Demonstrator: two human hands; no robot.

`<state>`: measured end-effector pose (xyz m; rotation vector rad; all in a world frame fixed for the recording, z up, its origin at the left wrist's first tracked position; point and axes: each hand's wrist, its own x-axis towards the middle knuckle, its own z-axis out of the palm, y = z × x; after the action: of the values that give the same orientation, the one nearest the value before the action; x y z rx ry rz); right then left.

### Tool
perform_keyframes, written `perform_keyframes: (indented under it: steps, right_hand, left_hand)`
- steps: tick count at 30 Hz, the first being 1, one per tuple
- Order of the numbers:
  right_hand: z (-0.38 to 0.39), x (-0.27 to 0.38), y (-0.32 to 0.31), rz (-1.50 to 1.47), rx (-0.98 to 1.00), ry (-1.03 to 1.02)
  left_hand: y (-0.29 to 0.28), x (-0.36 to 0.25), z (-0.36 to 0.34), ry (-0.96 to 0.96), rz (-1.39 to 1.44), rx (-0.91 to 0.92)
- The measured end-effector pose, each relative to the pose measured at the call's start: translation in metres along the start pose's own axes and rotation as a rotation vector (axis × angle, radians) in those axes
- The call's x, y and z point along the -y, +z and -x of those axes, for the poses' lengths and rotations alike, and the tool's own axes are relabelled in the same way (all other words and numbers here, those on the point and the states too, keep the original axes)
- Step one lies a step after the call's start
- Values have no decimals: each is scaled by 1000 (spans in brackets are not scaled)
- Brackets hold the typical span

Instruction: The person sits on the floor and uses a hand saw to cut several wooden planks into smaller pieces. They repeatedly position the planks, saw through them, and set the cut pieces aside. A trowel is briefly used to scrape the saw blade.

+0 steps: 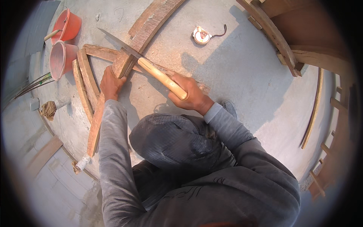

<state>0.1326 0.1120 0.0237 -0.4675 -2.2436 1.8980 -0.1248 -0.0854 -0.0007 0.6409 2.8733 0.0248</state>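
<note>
In my right hand (192, 94) is the pale wooden handle of a hand saw (155, 72), with the fingers wrapped round its end. The saw's dark blade slants up and left across a wooden beam (160, 22), close to the beam's near end. Beside that cut, my left hand (110, 84) grips the near end of the beam. Under the beam, other lengths of wood (89, 77) lie crossed on the concrete. I cannot tell how deep the blade sits in the wood.
Two red buckets (63, 56) stand at the far left, a wooden tool handle jutting from one. A white tape measure (201, 35) with a dark strap lies beyond my right hand. Timber framing (278, 38) rises at the right, near a thin wooden strip (313, 109).
</note>
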Motion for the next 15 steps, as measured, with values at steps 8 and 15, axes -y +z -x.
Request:
perform_keyframes:
  steps: [8,15]
  right_hand:
    - [49,-3,-39,49,33,-22]
    - [62,13,-34,-28,49,55]
  left_hand:
    - [10,1,4,65,2,-97]
    - [-1,12,-4,53,12,-61]
